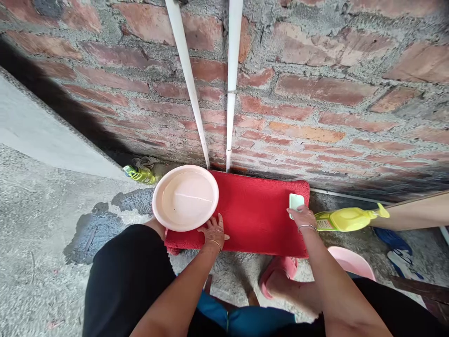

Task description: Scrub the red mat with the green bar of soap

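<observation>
A red cloth point(252, 210) with nubby edges lies over a low rectangular surface against the wall. My left hand point(213, 230) rests on its near left part, fingers spread, beside a pale pink basin point(214, 210). The basin stands on the cloth's left end and seems to hold shallow clear water. At the right end, my right hand point(303, 217) grips a pale green rounded rectangular object point(296, 201) against the cloth; its exact kind is unclear. A yellow-green pump bottle point(347, 219) is just right of my right wrist.
Two white pipes point(229, 117) run down the brick wall point(308, 91). A smaller yellow-green bottle point(142, 175) is left of the basin, above wet floor patches point(93, 238). Another pink basin point(351, 260) sits by my right knee. A pale slab point(52, 124) stands at left.
</observation>
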A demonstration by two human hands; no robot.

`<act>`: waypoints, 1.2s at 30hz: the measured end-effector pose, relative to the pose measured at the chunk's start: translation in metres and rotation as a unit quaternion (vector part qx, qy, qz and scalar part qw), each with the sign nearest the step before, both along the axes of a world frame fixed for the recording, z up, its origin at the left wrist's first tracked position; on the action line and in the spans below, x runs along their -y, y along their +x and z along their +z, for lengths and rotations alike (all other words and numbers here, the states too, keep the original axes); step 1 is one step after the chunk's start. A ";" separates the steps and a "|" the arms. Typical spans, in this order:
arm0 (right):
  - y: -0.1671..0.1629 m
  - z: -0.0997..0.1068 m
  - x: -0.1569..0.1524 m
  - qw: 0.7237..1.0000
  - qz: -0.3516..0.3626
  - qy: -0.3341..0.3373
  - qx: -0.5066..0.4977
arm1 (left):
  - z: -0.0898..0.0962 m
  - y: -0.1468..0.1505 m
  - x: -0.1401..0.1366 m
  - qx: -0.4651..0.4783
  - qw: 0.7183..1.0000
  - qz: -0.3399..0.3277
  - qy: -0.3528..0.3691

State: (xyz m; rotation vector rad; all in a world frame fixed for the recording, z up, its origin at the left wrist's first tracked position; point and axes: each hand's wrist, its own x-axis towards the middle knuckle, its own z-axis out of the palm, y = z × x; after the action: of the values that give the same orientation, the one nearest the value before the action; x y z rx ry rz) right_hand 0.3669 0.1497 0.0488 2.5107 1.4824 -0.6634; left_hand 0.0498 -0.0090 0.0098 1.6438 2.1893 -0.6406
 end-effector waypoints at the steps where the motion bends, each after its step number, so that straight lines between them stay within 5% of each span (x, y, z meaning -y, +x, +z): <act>1: 0.005 0.001 0.002 1.000 -0.017 0.002 0.005 | -0.001 0.000 0.000 0.002 1.000 0.002 0.000; 6: -0.022 0.005 0.013 0.999 -0.032 0.014 0.000 | -0.005 0.000 0.000 0.020 1.000 0.011 0.008; 15: -0.222 0.004 0.040 0.973 0.216 0.023 -0.073 | -0.001 -0.001 -0.003 0.050 0.998 0.030 -0.022; 19: -0.263 0.004 0.045 0.956 0.280 0.003 -0.085 | -0.001 -0.002 -0.004 0.059 0.997 0.034 -0.029; 24: -0.225 0.003 0.034 0.956 0.288 0.007 -0.061 | -0.003 -0.001 -0.003 0.049 0.998 0.032 -0.023; 32: -0.072 0.002 0.018 0.996 0.092 -0.002 -0.019 | -0.001 -0.001 -0.001 0.015 1.000 0.010 -0.004; 36: -0.022 0.000 0.026 1.000 -0.008 0.009 -0.019 | -0.001 -0.001 -0.001 0.006 1.000 0.003 0.004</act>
State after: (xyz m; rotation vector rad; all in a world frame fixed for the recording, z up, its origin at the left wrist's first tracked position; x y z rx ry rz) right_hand 0.3447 0.1238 0.0487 2.5389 1.4892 -0.7074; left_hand 0.0488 -0.0084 0.0088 1.6405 2.1905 -0.6180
